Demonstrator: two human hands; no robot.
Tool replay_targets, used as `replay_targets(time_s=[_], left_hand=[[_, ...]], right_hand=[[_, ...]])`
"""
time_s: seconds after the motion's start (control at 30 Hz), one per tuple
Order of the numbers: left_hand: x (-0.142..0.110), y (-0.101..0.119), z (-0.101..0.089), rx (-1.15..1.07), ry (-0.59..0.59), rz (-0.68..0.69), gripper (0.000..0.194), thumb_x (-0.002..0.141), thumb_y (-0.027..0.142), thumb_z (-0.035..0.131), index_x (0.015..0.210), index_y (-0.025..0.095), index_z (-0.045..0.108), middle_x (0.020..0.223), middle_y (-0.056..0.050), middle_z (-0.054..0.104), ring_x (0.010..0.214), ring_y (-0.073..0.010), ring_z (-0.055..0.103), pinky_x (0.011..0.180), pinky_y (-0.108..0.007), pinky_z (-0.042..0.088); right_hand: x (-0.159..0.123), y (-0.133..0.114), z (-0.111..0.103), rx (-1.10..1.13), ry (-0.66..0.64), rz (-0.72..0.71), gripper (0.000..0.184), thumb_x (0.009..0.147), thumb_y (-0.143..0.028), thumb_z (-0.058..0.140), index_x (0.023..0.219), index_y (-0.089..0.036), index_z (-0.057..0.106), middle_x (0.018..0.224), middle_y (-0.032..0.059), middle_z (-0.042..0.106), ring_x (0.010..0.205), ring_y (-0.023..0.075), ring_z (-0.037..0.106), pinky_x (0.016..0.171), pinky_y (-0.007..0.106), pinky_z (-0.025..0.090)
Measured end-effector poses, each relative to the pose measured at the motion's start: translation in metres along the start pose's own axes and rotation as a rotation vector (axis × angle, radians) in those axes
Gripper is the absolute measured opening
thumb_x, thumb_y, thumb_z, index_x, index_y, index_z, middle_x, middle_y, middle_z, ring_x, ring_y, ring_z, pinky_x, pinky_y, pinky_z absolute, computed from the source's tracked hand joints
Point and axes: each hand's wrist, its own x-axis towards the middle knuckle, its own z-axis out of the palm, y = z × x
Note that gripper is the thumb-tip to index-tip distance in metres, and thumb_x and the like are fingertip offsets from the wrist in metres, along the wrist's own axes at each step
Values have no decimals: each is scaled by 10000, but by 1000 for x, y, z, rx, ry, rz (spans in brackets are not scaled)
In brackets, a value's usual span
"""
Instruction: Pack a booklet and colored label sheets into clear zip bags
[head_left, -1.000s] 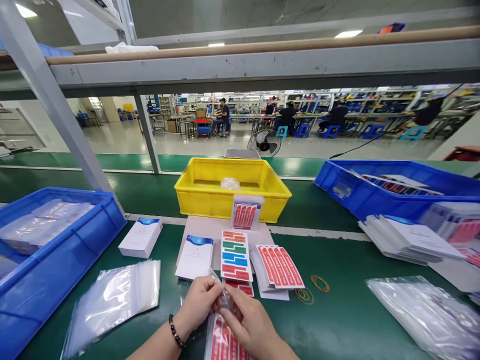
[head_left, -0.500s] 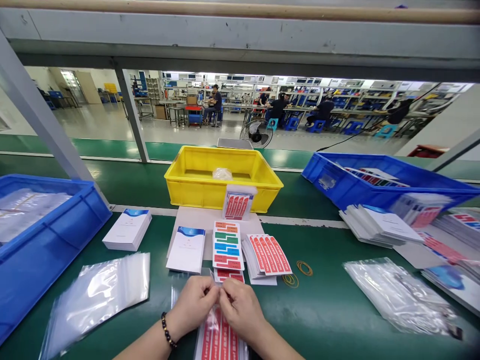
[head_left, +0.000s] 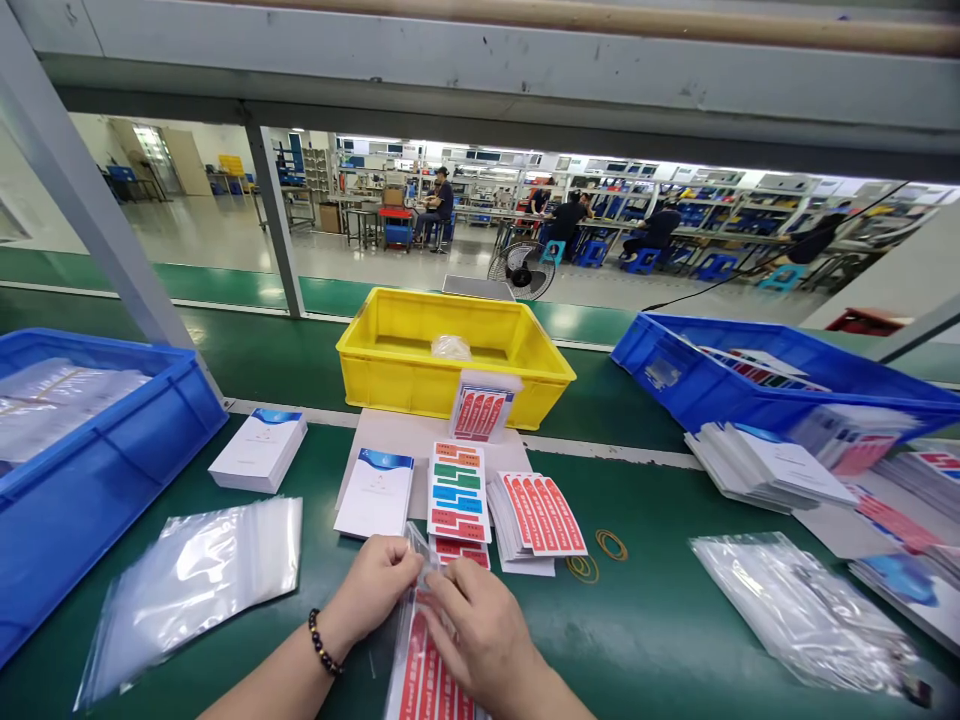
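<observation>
My left hand [head_left: 379, 585], a beaded bracelet at its wrist, pinches the upper edge of a clear plastic bag [head_left: 427, 685]. Red-and-white label sheets show through the bag, which lies on the green bench close to me. My right hand [head_left: 487, 620] grips the same bag near its top, its fingers curled over the front and hiding part of it. Just beyond my hands are a stack of white booklets [head_left: 375, 495] with blue tops, a stack of multicoloured label sheets [head_left: 457, 490] and a fanned stack of red label sheets [head_left: 544, 515].
A yellow bin [head_left: 450, 385] stands ahead, with a packed set of cards [head_left: 484, 405] upright against it. Blue bins flank the bench at left [head_left: 112, 500] and right [head_left: 750, 385]. Empty clear bags [head_left: 202, 575] lie left; rubber bands [head_left: 611, 545] lie right of the red labels.
My left hand has moved slightly left and up, tilting the bag's top edge. My right hand's fingers have spread a little over the bag. The view has shifted slightly.
</observation>
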Motion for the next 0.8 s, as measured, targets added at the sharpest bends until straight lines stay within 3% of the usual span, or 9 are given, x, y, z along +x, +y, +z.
replay_targets(time_s=[0.1, 0.17, 0.23, 0.27, 0.33, 0.47, 0.63, 0.73, 0.8], left_hand=[[-5, 4, -5, 47, 75, 76, 318, 792, 340, 439, 513, 190, 411, 510, 25, 443, 506, -118, 386, 502, -247, 324], [-10, 7, -11, 179, 122, 299, 165, 801, 286, 458, 741, 172, 562, 756, -45, 591, 756, -185, 513, 697, -300, 399], [-13, 11, -15, 358, 44, 520, 186, 788, 206, 485, 946, 192, 583, 951, -78, 616, 992, -227, 490, 870, -351, 364], [-14, 12, -18, 439, -30, 565, 191, 782, 181, 492, 944, 198, 592, 953, -81, 623, 1012, -230, 488, 890, -356, 358], [-14, 15, -21, 554, -144, 502, 110, 774, 169, 510, 816, 196, 608, 848, -67, 629, 909, -213, 527, 831, -330, 390], [-12, 19, -25, 659, -171, 319, 109, 752, 181, 538, 646, 176, 562, 694, -25, 600, 712, -164, 525, 696, -274, 389], [-13, 16, -22, 595, -345, 268, 167, 767, 174, 495, 605, 181, 534, 598, 20, 556, 573, -119, 463, 538, -221, 306], [-17, 10, -15, 531, -468, 264, 184, 754, 167, 510, 571, 183, 523, 551, 35, 508, 524, -107, 411, 491, -221, 265], [-18, 6, -10, 497, -520, 257, 200, 736, 163, 539, 541, 181, 502, 515, 49, 457, 498, -99, 378, 473, -219, 249]], right_hand=[[0, 2, -1, 52, 0, 27, 234, 851, -114, 372, 840, -160, 601, 651, 61, 571, 572, 170, 519, 525, 268, 406], [1, 9, -5, 215, -44, 77, 243, 865, -121, 364, 855, -154, 605, 661, 61, 591, 592, 165, 548, 541, 257, 424], [1, 17, -11, 377, -138, 124, 236, 870, -134, 376, 900, -168, 608, 719, 54, 627, 645, 156, 581, 581, 241, 441], [1, 20, -15, 432, -192, 145, 236, 870, -134, 382, 909, -182, 610, 747, 44, 641, 669, 151, 590, 604, 236, 445], [1, 27, -22, 481, -309, 200, 214, 862, -136, 407, 839, -199, 611, 722, 10, 640, 647, 132, 580, 598, 222, 432], [4, 34, -35, 474, -428, 263, 233, 818, -252, 546, 599, -179, 512, 594, -27, 527, 558, 110, 497, 521, 209, 377], [18, 31, -32, 413, -256, 137, 203, 885, -206, 416, 759, -179, 572, 771, 36, 555, 727, 150, 521, 647, 263, 419], [38, 24, -13, 214, -154, -2, 236, 861, -106, 375, 885, -171, 600, 800, 68, 586, 752, 180, 510, 669, 305, 407], [54, 18, 4, 93, -159, -72, 213, 828, -90, 419, 875, -172, 610, 828, 77, 598, 771, 196, 506, 687, 326, 399]])
